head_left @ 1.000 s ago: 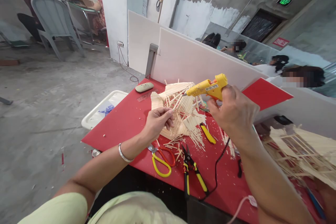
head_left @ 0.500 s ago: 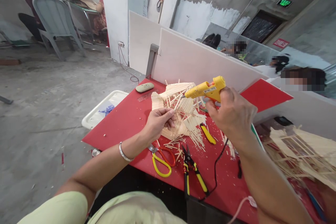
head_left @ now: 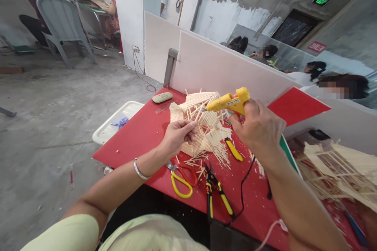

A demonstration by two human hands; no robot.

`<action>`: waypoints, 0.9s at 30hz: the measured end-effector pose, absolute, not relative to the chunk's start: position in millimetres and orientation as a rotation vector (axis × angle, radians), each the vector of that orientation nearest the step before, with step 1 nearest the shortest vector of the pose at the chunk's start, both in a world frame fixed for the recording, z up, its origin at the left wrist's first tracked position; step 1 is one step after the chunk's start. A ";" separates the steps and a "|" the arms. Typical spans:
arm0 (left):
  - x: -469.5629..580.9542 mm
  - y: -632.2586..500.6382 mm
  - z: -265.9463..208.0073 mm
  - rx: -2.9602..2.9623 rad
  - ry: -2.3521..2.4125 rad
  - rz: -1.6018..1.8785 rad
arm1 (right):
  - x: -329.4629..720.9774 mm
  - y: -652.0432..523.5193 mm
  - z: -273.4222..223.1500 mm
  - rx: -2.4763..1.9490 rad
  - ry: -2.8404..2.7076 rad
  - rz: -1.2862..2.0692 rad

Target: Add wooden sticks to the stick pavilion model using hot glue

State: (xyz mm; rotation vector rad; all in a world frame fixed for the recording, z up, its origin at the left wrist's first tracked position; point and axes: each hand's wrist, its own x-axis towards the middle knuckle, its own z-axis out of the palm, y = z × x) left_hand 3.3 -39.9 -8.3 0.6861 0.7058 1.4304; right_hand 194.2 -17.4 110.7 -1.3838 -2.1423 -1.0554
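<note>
My right hand (head_left: 260,123) is wrapped round the grip of a yellow hot glue gun (head_left: 228,102), whose nozzle points left and down. Thumb and fingers of my left hand (head_left: 182,132) are pinched on a thin wooden stick (head_left: 197,118), mostly hidden by the fingers, just below the nozzle. Behind and under both hands lies a structure of pale wooden sticks (head_left: 203,98), partly covered by them. Loose sticks (head_left: 220,154) are scattered at its near side. Yellow-handled pliers (head_left: 234,150) lie to its right.
Scissors (head_left: 182,180) and yellow-black cutters (head_left: 218,192) lie near the front edge of the red table (head_left: 132,141). A black cord (head_left: 242,188) runs beside them. White panels (head_left: 229,66) stand behind. Another stick structure (head_left: 338,172) is at right; people sit beyond the panels.
My right hand and the glue gun have shifted slightly left and down, bringing the nozzle a little lower. My left hand stays nearly in place, still pinched.
</note>
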 end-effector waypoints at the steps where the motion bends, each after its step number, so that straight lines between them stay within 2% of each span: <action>1: 3.6 -38.8 -7.3 0.679 0.710 1.430 | 194.4 -16.8 110.4 -1.389 -2.146 -1.055; 27: 13.6 -16.9 -8.1 0.753 0.802 1.458 | 202.9 -8.2 103.0 -1.324 -2.098 -1.136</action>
